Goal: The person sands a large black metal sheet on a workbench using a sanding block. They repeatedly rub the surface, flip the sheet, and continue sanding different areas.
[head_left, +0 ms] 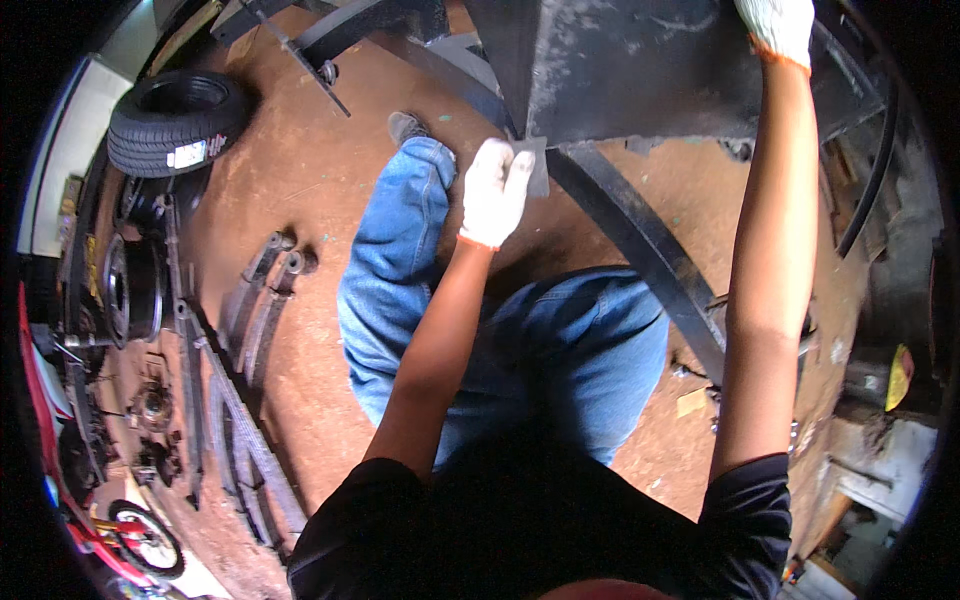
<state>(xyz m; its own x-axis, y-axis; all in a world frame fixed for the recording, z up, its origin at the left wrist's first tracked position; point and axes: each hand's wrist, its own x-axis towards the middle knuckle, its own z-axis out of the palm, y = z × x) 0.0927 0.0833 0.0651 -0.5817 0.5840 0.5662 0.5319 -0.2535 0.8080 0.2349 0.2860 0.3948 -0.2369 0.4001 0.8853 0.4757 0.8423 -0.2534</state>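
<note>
My left hand (492, 195), in a white knitted glove with an orange cuff, pinches a small grey sheet (537, 167) that looks like sandpaper. The sheet is right at the lower left corner of a large black metal panel (640, 75), whose paint looks scuffed and dusty. My right hand (781, 28), in a matching glove, is at the panel's right part, by the upper edge of the view. Its fingers are mostly cut off there, so their grip cannot be made out. Below the panel's corner, a dark metal beam (640, 235) slants down to the right.
A tyre (180, 125) lies at the far left, above a wheel rim (135, 290). Several leaf springs and metal bars (225, 400) lie on the brown floor (310, 400) left of my legs (400, 250). A yellow scrap (691, 402) is on the right.
</note>
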